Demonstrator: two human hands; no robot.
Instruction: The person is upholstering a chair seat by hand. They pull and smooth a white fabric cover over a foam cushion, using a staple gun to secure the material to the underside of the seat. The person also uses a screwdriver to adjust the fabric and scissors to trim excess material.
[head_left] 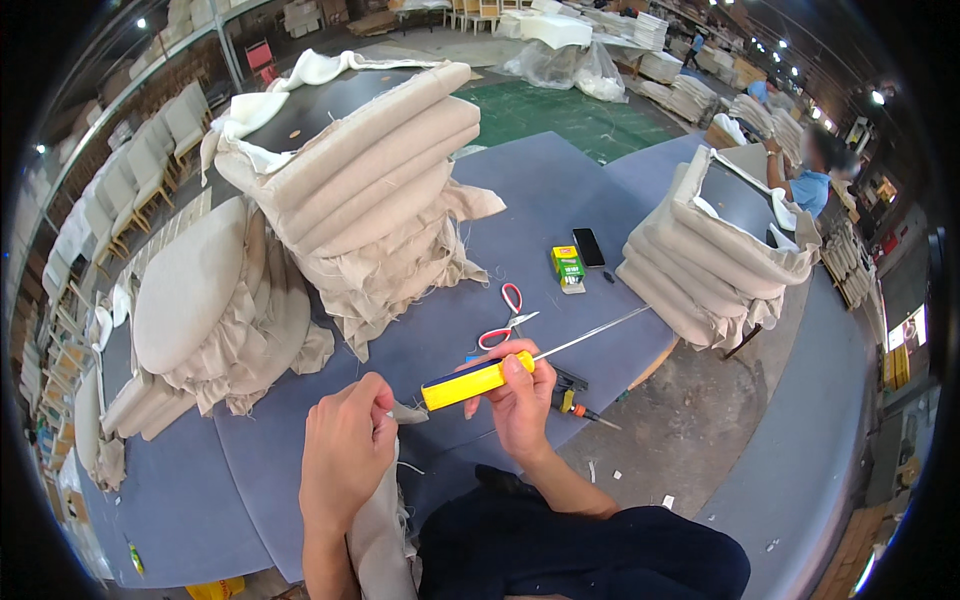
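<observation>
My right hand is closed around the yellow handle of a screwdriver. Its long thin metal shaft points to the far right, over the table edge. My left hand is closed, thumb against curled fingers, on a piece of beige fabric that hangs down beside my lap. Just beyond the screwdriver lie red-handled scissors with blades partly spread. Partly hidden behind my right hand is a black tool with an orange-and-metal fitting.
Tall stacks of beige cushions stand on the blue-grey table, with more at left and right. A yellow-green box and a black phone lie beyond the scissors. A person in blue is at far right.
</observation>
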